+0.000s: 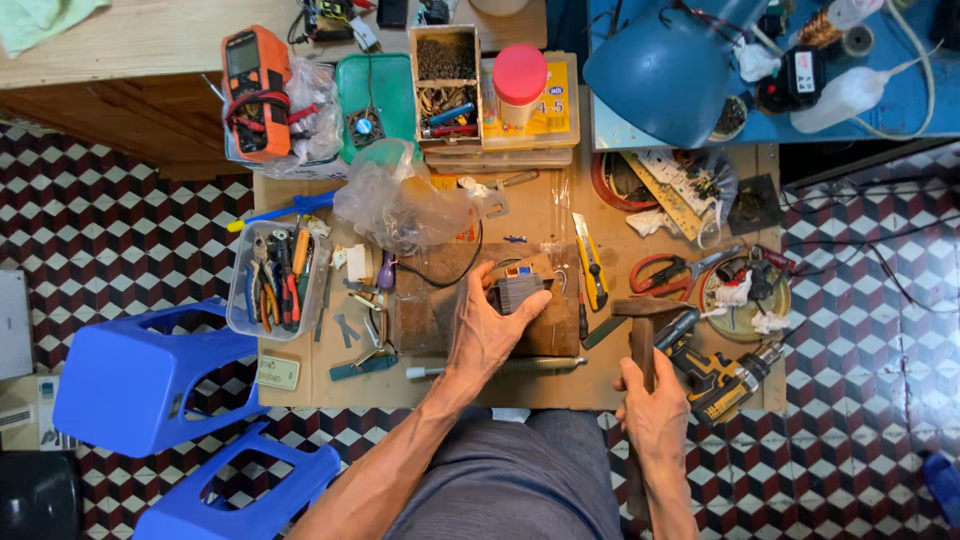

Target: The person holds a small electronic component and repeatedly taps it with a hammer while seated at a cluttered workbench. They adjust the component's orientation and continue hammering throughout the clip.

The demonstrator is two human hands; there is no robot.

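Left hand gripping dark block; right hand around upright hammer, head away.

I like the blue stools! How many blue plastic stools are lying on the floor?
2. One blue stool lies tipped on the checkered floor, left of the workbench. The other blue stool lies just below it, beside the person's left arm. More may be out of view.

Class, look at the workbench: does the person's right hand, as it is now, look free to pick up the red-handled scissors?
Probably not straight away: the right hand is gripping a hammer. The scissors lie uncovered just beyond the hammer's head, so the path itself looks open once the hammer is put down.
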